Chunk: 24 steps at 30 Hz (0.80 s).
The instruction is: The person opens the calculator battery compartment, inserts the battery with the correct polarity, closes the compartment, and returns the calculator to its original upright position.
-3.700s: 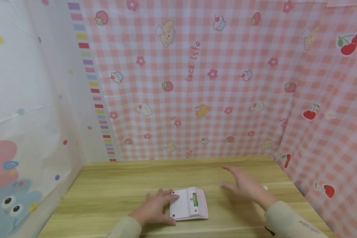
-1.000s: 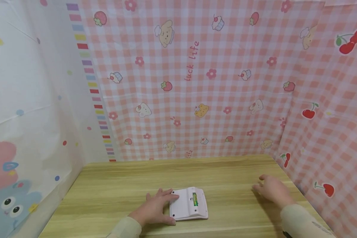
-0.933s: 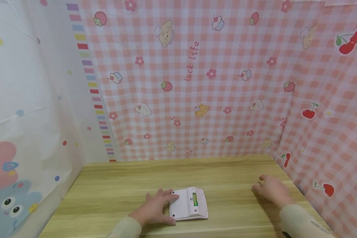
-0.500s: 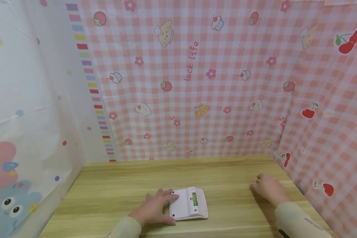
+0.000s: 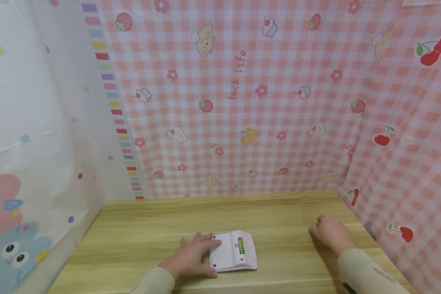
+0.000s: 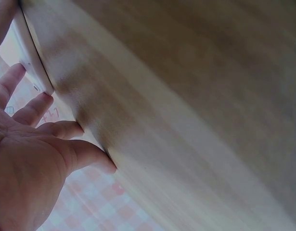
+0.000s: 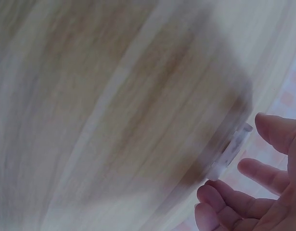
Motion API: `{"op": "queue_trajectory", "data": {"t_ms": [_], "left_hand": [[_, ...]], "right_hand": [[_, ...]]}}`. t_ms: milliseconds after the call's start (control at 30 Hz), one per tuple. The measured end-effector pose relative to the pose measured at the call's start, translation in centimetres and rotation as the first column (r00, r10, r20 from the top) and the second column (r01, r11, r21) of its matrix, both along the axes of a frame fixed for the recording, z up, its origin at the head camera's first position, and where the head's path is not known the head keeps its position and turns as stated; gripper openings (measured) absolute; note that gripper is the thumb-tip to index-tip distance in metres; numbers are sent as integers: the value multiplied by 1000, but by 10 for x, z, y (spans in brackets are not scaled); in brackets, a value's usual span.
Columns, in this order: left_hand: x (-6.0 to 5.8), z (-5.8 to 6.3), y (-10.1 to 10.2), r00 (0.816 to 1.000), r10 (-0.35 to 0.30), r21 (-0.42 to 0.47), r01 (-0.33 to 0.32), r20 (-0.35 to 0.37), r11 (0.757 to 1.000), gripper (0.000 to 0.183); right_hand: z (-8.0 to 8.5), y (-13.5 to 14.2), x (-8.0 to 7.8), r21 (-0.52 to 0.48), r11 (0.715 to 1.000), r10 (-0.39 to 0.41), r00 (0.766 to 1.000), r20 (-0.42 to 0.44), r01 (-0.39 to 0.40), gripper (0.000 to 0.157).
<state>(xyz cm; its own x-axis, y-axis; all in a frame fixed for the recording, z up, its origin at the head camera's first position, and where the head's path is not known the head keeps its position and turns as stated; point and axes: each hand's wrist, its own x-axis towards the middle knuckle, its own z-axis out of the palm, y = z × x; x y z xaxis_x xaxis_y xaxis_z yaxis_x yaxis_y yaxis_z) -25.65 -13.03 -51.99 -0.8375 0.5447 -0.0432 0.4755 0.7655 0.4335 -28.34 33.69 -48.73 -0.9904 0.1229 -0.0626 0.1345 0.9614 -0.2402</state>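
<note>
A white calculator-like device [image 5: 224, 253] lies back side up on the table, a green battery [image 5: 241, 245] showing in its open compartment. My left hand [image 5: 191, 256] rests at its left end, fingers spread, one fingertip on the back and the thumb by the near edge. In the left wrist view, other fingertips touch the wood beside the casing [image 6: 34, 55]. Farther right, my right hand [image 5: 332, 233] is low over the table, fingers loosely bent. In the right wrist view, its fingertips are right at the ends of a small white piece [image 7: 229, 151], hidden in the head view.
The wood-grain table [image 5: 161, 218] runs back to a pink checked cloth [image 5: 264, 118]. White cloth [image 5: 59, 163] hangs on the left, and a cherry-patterned cloth [image 5: 419, 171] borders the right edge.
Since the oldest frame, my right hand has moved right and lowered over the small white piece. In the last second it has shifted slightly left. My left hand and the device stay put.
</note>
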Motion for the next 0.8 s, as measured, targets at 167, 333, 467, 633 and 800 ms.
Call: {"op": "queue_trajectory", "data": {"t_ms": [167,333,467,633,800], "left_hand": [[0,1,0,1000,-4,2,4,-3,1000,89],[0,2,0,1000,-3,-1,3,-3,1000,89],[1,2,0,1000,-3,-1,3,0,1000,89],[1,3,1,1000,-1,-6,2,4,1000,89],[1,3,1,1000,-3,-5,3,-3,1000,89]], "right_hand": [[0,-1,0,19,1000,-14,1000,3,14,53],[1,-2,1,27,999,-29,1000,6,28,51],[3,-3,2,29,999,-41,999,23,41,53],[3,-2,0,36,998,-58,997,46,56,55],[0,-2,-1,38,997,-74,996,46,72,51]]}}
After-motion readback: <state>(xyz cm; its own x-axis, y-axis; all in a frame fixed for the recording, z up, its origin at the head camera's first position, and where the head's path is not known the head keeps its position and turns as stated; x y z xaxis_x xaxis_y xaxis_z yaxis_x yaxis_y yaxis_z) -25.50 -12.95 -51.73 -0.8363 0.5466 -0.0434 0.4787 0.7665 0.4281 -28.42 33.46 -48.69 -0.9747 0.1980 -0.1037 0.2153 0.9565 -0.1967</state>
